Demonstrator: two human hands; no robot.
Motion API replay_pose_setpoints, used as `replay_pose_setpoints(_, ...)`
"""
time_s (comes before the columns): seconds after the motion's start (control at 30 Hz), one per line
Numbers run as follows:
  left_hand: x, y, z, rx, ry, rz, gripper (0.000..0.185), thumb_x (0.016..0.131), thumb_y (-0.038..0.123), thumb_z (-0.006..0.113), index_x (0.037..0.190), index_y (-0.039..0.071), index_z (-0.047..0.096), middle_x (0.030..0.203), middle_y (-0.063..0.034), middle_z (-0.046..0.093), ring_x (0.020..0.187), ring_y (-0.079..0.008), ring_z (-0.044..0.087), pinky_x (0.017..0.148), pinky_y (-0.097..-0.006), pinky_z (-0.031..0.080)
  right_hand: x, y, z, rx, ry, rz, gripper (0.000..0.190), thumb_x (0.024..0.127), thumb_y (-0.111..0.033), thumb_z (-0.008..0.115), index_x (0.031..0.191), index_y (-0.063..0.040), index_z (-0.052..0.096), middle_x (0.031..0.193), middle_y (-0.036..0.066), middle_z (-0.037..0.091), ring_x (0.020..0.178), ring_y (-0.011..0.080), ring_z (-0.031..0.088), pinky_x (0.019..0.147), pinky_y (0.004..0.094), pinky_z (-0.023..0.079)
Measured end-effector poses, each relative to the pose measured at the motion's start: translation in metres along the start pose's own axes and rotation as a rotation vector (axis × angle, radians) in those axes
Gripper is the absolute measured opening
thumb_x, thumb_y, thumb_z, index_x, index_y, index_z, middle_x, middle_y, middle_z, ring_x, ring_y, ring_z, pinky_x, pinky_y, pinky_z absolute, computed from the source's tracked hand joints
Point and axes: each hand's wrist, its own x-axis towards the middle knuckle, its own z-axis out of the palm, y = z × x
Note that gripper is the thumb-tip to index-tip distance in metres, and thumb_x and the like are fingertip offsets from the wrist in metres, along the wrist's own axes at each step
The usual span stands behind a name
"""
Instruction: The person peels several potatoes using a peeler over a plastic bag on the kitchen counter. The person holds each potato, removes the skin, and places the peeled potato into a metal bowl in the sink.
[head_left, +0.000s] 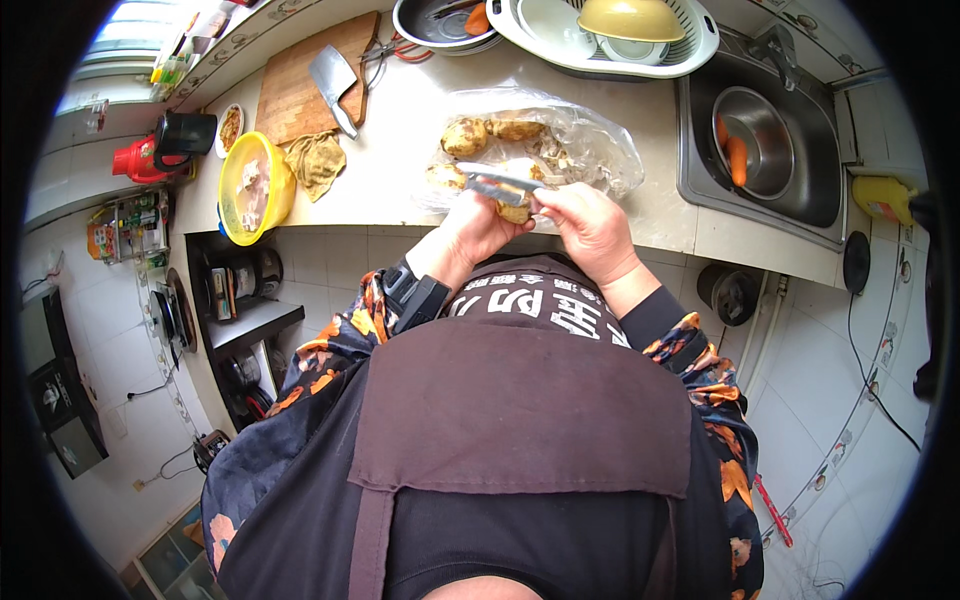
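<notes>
My left hand (474, 231) holds a knobbly, partly peeled yellowish potato (514, 213) at the counter's front edge. In my right hand (588, 223) is a small tool with a flat metal blade (501, 184), a knife or a peeler. The blade lies across the top of the potato and hides part of it. Beneath and beyond both hands, a clear plastic bag (600, 136) is spread on the counter. Several more potatoes, one a brown unpeeled potato (463, 137), rest on it, with peelings (574, 159) heaped towards the right.
A cleaver (333, 79) lies on a wooden cutting board (296, 82), beside a crumpled cloth (316, 163). At left stands a yellow basin (282, 184) with pale pieces of food. A sink (814, 142) at right contains a metal bowl (780, 142) with carrots (736, 161).
</notes>
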Motion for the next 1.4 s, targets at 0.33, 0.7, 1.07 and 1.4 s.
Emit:
replay_pose_setpoints(0.33, -0.016, 0.015, 0.021, -0.045, 0.009, -0.055, 0.060, 0.105, 0.057, 0.038, 0.134, 0.007, 0.055, 0.116, -0.0115, 0.067, 0.102, -0.0208, 0.066, 0.067, -0.0308, 0.056, -0.034, 0.070, -0.004, 0.147, 0.084, 0.544, 0.014, 0.094, -0.010, 0.067, 0.106, -0.007, 0.074, 0.100, 0.009, 0.074, 0.091, 0.0220, 0.071, 0.082, 0.0301, 0.055)
replay_pose_setpoints(0.7, -0.006, -0.001, 0.003, -0.121, 0.089, -0.043, 0.046, 0.106, 0.050, 0.046, 0.118, 0.009, 0.061, 0.101, -0.0113, 0.068, 0.088, -0.0214, 0.068, 0.067, -0.0332, 0.058, -0.008, 0.003, 0.004, 0.046, 0.032, -0.031, 0.019, 0.089, -0.009, 0.070, 0.106, -0.016, 0.073, 0.088, 0.006, 0.068, 0.081, 0.0285, 0.068, 0.070, 0.0369, 0.056)
replay_pose_setpoints(1.07, -0.013, 0.007, -0.001, 0.043, 0.041, 0.011, 0.048, 0.101, 0.044, 0.055, 0.127, 0.005, 0.061, 0.108, -0.0119, 0.070, 0.091, -0.0216, 0.067, 0.077, -0.0330, 0.054, -0.023, 0.043, -0.003, 0.139, 0.146, 0.377, 0.016, 0.094, -0.009, 0.068, 0.109, -0.010, 0.074, 0.097, 0.009, 0.073, 0.089, 0.0224, 0.071, 0.080, 0.0308, 0.055)
replay_pose_setpoints(1.4, -0.007, -0.005, -0.020, 0.360, -0.041, 0.181, 0.056, 0.091, 0.041, 0.070, 0.130, 0.003, 0.056, 0.111, -0.0112, 0.067, 0.099, -0.0223, 0.066, 0.089, -0.0353, 0.055, -0.021, 0.041, 0.001, 0.513, -0.059, 0.435, 0.017, 0.096, -0.002, 0.066, 0.112, -0.002, 0.073, 0.098, 0.006, 0.074, 0.093, 0.0121, 0.069, 0.083, 0.0254, 0.054)
